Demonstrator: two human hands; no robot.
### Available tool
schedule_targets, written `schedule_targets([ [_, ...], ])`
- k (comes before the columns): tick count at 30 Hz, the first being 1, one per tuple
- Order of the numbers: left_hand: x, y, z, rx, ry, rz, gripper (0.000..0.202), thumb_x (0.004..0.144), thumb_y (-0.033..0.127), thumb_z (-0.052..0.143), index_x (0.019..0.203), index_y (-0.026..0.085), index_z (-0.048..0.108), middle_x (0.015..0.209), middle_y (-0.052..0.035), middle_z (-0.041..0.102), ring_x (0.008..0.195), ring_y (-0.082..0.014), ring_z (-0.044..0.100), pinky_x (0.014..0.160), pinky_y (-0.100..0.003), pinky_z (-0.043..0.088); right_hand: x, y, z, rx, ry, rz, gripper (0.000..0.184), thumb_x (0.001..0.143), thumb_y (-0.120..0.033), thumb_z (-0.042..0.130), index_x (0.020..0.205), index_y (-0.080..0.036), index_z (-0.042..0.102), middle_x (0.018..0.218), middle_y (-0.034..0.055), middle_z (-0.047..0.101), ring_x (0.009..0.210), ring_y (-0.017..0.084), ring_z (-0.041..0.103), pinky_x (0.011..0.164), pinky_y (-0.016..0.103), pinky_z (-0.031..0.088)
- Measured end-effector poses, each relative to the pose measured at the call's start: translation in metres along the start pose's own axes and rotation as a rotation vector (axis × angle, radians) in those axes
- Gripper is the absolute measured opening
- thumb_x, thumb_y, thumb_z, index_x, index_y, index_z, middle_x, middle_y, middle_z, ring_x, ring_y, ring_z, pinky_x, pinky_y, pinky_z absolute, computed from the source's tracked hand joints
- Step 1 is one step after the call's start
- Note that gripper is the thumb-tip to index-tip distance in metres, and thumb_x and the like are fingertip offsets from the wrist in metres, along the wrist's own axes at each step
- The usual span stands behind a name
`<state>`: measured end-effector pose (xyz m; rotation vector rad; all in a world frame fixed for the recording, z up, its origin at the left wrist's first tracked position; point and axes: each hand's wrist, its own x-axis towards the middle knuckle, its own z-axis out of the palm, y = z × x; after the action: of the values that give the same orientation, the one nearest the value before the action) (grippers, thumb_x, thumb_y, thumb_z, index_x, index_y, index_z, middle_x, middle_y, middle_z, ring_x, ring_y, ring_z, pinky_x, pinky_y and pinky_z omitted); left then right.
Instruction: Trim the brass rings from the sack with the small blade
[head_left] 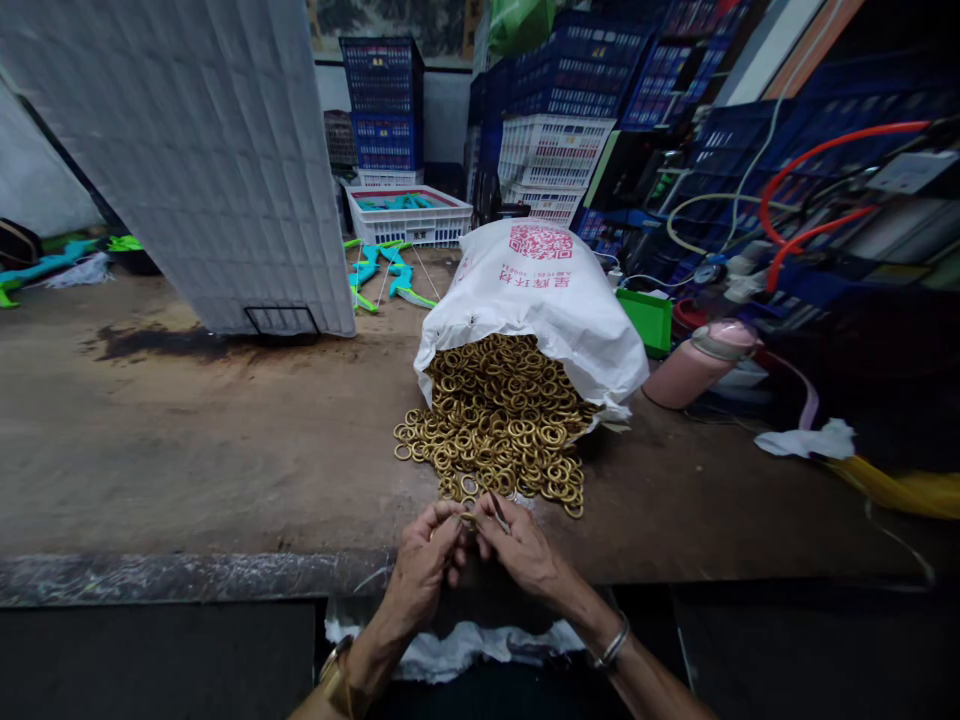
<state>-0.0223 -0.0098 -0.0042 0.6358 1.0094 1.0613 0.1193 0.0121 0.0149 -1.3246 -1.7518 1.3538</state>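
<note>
My left hand is closed, pinching a gold-coloured ring between thumb and fingertips. Close beside it, my right hand is closed around a thin tool with a dark pointed blade, which looks like a small knife; its handle is hidden in the fingers. Both hands meet over the table's front edge, fingertips nearly touching at the ring. Just beyond them lies a heap of gold-coloured rings, spilling from the mouth of a white woven sack with red print.
A tall grey-white ribbed panel stands on the wooden table at left. Behind are turquoise-and-green toy bows and a white crate. To the right are a pink bottle, a green tray and a red hose.
</note>
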Motion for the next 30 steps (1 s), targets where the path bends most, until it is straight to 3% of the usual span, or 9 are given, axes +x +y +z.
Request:
schedule_targets([
  [7,-0.004,0.003,0.004,0.238,0.020,0.026,0.034,0.067,0.047,0.061,0.075,0.015,0.055,0.046,0.0069,0.047,0.035,-0.0037,0.033,0.034,-0.015,0.025,0.002,0.006,0.008,0.062,0.086,0.079,0.027,0.080,-0.042,0.043,0.065,-0.019,0.045,0.054,-0.0045,0.047,0.054,0.010,0.043,0.054,0.021,0.034],
  [13,-0.005,-0.001,0.001,0.198,-0.098,-0.033,0.031,0.074,0.046,0.055,0.069,0.016,0.048,0.051,0.0062,0.045,0.037,-0.0030,0.035,0.034,-0.013,0.024,0.004,0.004,0.010,-0.003,0.140,0.085,0.020,0.076,-0.035,0.046,0.064,-0.019,0.045,0.059,-0.0043,0.044,0.057,0.010,0.041,0.054,0.021,0.033],
  [20,-0.010,-0.002,0.000,0.115,-0.144,-0.025,0.029,0.075,0.044,0.055,0.074,0.016,0.048,0.056,0.0054,0.047,0.040,-0.0024,0.038,0.036,-0.013,0.025,0.001,-0.003,0.007,0.120,0.079,0.121,0.021,0.080,-0.034,0.039,0.065,-0.020,0.044,0.052,-0.0052,0.045,0.049,0.009,0.039,0.051,0.021,0.033],
  [25,-0.010,-0.005,-0.002,0.080,-0.125,-0.004,0.028,0.075,0.044,0.055,0.076,0.018,0.045,0.059,0.0050,0.050,0.040,-0.0034,0.040,0.036,-0.013,0.026,-0.004,0.005,0.007,-0.189,0.149,0.042,0.017,0.080,-0.024,0.035,0.068,-0.019,0.046,0.059,-0.0018,0.049,0.056,0.011,0.045,0.055,0.022,0.033],
  [27,-0.010,-0.005,-0.002,0.087,-0.117,0.026,0.029,0.076,0.045,0.054,0.076,0.018,0.044,0.058,0.0051,0.049,0.040,-0.0034,0.039,0.036,-0.014,0.026,-0.008,0.008,0.008,-0.357,0.113,-0.002,0.013,0.074,-0.016,0.037,0.076,-0.020,0.049,0.065,-0.0005,0.054,0.060,0.012,0.048,0.057,0.022,0.032],
  [30,-0.010,-0.003,0.000,0.109,-0.113,0.064,0.031,0.074,0.047,0.055,0.073,0.018,0.043,0.056,0.0060,0.048,0.040,-0.0036,0.037,0.037,-0.014,0.026,-0.013,0.009,0.011,-0.541,0.022,-0.011,0.029,0.063,-0.006,0.037,0.085,-0.021,0.051,0.071,0.0002,0.059,0.066,0.013,0.052,0.060,0.022,0.031],
])
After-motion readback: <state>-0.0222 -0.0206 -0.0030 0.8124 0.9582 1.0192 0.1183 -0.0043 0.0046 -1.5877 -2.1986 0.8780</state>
